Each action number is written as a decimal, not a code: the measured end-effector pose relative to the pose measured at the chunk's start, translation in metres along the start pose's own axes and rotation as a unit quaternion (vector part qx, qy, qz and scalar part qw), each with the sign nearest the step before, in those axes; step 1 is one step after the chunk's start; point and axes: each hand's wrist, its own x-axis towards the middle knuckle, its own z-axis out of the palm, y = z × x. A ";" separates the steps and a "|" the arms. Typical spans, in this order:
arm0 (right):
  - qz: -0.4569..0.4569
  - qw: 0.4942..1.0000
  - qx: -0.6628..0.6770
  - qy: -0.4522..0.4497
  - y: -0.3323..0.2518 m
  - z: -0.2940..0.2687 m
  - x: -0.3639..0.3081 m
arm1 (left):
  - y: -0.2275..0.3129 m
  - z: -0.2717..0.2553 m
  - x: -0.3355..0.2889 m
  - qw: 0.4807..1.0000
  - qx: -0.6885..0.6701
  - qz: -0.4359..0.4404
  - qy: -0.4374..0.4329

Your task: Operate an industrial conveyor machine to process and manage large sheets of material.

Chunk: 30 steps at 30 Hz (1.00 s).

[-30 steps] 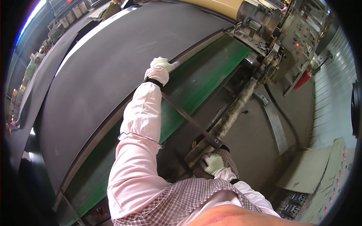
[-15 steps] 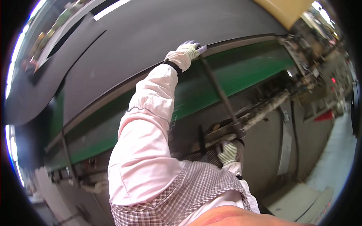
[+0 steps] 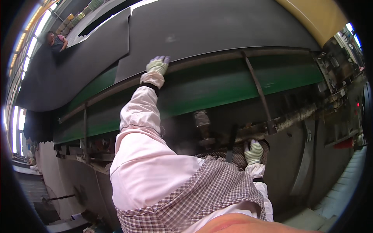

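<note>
My left hand [image 3: 157, 65], in a striped pale glove with grey-purple fingertips, lies open on the near edge of a wide dark grey sheet [image 3: 202, 29]. Its fingers are stretched out over the surface, holding nothing. Beneath that edge run a metal rail [image 3: 194, 64] and a green belt [image 3: 217, 87]. To the left, a second dark sheet [image 3: 85, 66] ends in a straight cut edge beside the first. My right hand [image 3: 253, 152], gloved alike, rests low on the checked apron [image 3: 217, 174] over my leg, fingers extended.
A yellow curved panel [image 3: 316, 17] stands at the far right above machine parts [image 3: 338, 66]. A metal post [image 3: 256, 85] slants down from the rail to a roller bar [image 3: 295, 116]. Another person [image 3: 56, 42] is at the far left, behind the second sheet.
My view has turned and steadied. My left hand has shifted left along the sheet's edge, away from the slanting post. The right hand stays on the apron.
</note>
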 end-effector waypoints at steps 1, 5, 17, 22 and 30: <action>-0.015 1.000 0.003 0.008 0.002 0.003 0.000 | 0.016 -0.002 -0.003 1.000 0.000 0.000 0.003; -0.042 0.999 0.009 0.033 0.004 0.006 0.003 | 0.052 -0.019 -0.003 0.997 -0.054 0.049 0.001; -0.013 1.000 0.007 0.004 0.002 0.000 0.001 | -0.037 -0.041 -0.005 0.981 -0.039 -0.181 -0.062; 0.007 1.000 -0.015 -0.006 0.000 0.000 0.001 | 0.022 -0.045 0.000 0.993 -0.041 -0.087 -0.061; 0.010 1.000 0.013 -0.004 0.000 -0.001 0.001 | 0.128 -0.042 0.039 0.992 -0.092 0.001 -0.082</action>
